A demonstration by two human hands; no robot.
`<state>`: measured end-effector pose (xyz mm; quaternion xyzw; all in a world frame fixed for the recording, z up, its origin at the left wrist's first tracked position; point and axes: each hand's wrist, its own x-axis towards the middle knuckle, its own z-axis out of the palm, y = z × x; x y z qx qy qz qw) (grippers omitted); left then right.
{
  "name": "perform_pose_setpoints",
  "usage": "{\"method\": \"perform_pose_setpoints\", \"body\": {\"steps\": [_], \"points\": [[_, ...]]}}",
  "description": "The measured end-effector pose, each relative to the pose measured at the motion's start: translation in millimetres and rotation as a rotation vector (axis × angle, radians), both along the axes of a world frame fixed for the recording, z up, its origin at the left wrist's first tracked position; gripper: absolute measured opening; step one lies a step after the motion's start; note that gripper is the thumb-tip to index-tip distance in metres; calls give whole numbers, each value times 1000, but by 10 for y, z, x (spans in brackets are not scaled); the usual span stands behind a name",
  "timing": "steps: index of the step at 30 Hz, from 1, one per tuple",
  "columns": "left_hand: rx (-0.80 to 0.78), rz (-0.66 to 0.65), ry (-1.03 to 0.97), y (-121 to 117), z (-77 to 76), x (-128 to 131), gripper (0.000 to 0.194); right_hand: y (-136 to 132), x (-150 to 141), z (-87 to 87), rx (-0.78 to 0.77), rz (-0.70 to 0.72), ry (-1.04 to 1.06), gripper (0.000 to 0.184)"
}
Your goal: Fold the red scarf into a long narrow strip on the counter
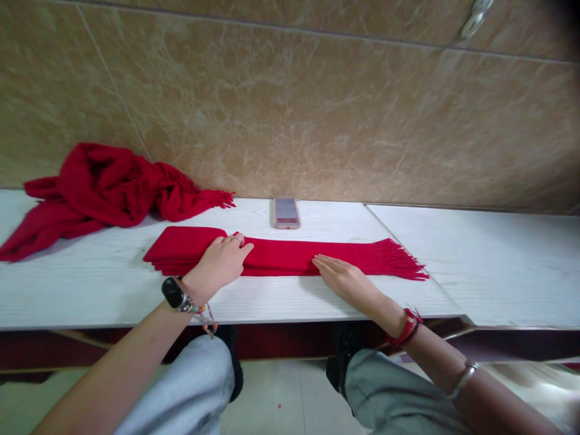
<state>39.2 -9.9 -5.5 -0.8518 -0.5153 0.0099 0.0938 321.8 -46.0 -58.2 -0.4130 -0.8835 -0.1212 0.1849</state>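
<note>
A red fringed scarf [281, 257] lies lengthwise on the white tabletop, folded into a narrow strip. Its left part is stacked in several layers, and the fringe spreads out at the right end. My left hand [222, 263] is closed on the scarf where the thick stack meets the thinner strip, fingers bent over the fold; the fingertips are partly hidden. Farther right, my right hand [344, 279] rests on the strip with its fingers straight and flat, holding nothing. A second red scarf [109, 187] sits in a crumpled heap at the back left.
Behind the folded scarf a phone [286, 214] lies close to the brown marbled wall [317, 115]. The white table [290, 302] ends in a front edge just before my knees. A seam crosses its surface on the right. A white fitting [475, 19] is on the wall, upper right.
</note>
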Motion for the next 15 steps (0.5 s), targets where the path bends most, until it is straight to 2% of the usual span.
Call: {"method": "perform_pose_setpoints", "body": {"steps": [2,5,9,12,15], "points": [[-31,45,6,33,55,-154,47,2,-1,-7,15,4,-11,34],[-130,103,-18,65,148,-401,70,6,-50,6,32,6,-50,32],[-235,220,-60,96,248,-681,90,31,-264,38,76,54,-33,31],[-289,208,-152,157,282,-880,87,73,-476,51,89,112,-13,31],[-197,366,-277,222,267,-1086,72,124,-613,42,58,130,16,29]]}}
